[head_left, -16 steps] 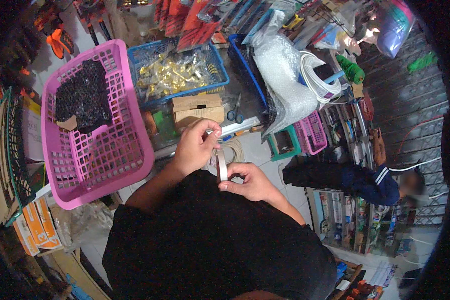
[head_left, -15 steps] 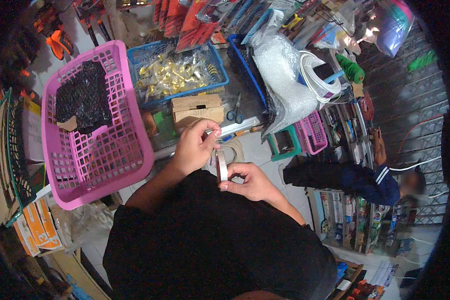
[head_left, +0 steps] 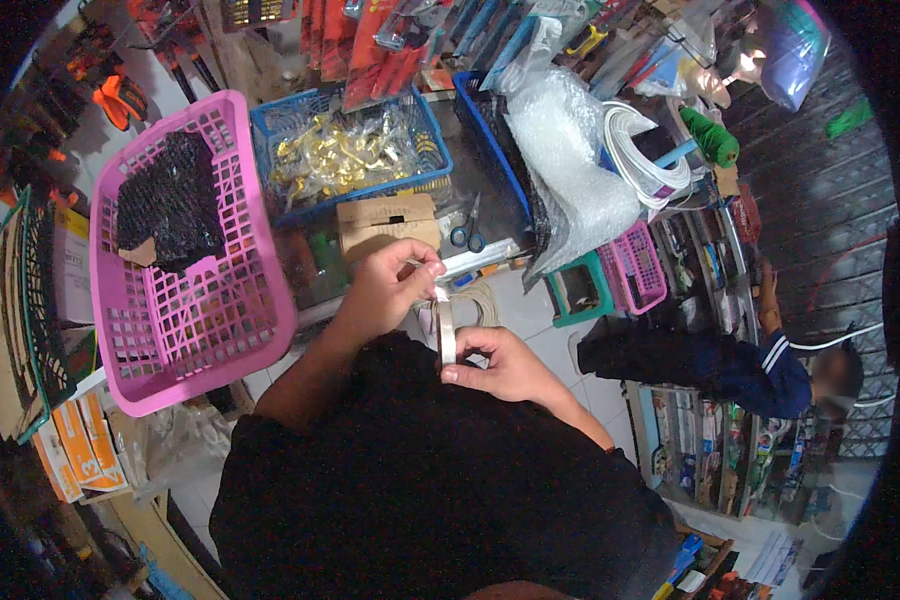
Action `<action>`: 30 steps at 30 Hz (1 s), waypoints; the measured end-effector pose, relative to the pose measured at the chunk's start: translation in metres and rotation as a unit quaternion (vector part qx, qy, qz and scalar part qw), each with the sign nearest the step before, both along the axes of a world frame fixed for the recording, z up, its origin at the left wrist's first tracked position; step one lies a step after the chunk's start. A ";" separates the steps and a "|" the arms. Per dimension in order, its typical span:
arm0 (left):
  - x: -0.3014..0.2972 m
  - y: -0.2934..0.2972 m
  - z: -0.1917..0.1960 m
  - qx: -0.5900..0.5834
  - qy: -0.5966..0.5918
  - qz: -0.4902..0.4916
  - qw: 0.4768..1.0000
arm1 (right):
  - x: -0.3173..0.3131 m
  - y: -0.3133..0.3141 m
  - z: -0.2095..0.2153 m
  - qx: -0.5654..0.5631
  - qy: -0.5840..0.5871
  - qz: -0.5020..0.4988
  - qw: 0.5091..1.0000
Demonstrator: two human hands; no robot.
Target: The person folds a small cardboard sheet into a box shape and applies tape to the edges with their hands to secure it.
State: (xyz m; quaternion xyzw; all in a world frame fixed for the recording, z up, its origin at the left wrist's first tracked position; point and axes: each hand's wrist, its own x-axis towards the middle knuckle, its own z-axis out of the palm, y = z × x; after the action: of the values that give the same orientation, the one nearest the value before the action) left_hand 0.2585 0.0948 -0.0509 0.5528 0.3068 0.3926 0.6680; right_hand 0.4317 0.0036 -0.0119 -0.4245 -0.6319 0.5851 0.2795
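Note:
My right hand (head_left: 502,362) holds a roll of pale tape (head_left: 447,331) upright, edge-on to the camera, in front of my chest. My left hand (head_left: 388,287) pinches the loose end of the tape at the top of the roll between thumb and fingers. Both hands are close together above the counter's front edge. A small brown cardboard box (head_left: 385,224) lies just beyond my left hand.
A pink plastic basket (head_left: 205,325) with a black bundle (head_left: 170,198) sits at left. A blue basket (head_left: 270,120) holds gold-coloured fittings. Scissors (head_left: 467,228), bubble wrap (head_left: 568,170) and a white cable coil (head_left: 642,150) lie at right. Another person (head_left: 730,365) crouches at the right by shelves.
My hands have stayed almost in place; the left fingers have shifted slightly on the tape's end.

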 end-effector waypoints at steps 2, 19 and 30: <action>0.002 0.004 0.004 -0.023 -0.011 0.002 1.000 | 0.003 0.003 0.000 0.003 0.002 0.004 1.000; -0.032 -0.019 0.021 0.016 0.018 0.088 0.996 | 0.059 0.084 -0.071 -0.058 -0.130 -0.240 0.960; -0.061 -0.038 0.020 0.082 0.105 0.137 0.982 | 0.028 0.124 -0.094 0.019 -0.567 -0.271 0.777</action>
State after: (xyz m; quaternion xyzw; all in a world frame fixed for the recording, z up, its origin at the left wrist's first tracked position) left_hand 0.1974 0.0569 -0.0306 0.5964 0.4146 0.4441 0.5245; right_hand 0.4596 0.1278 -0.1064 -0.8280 -0.5458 0.1262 0.0253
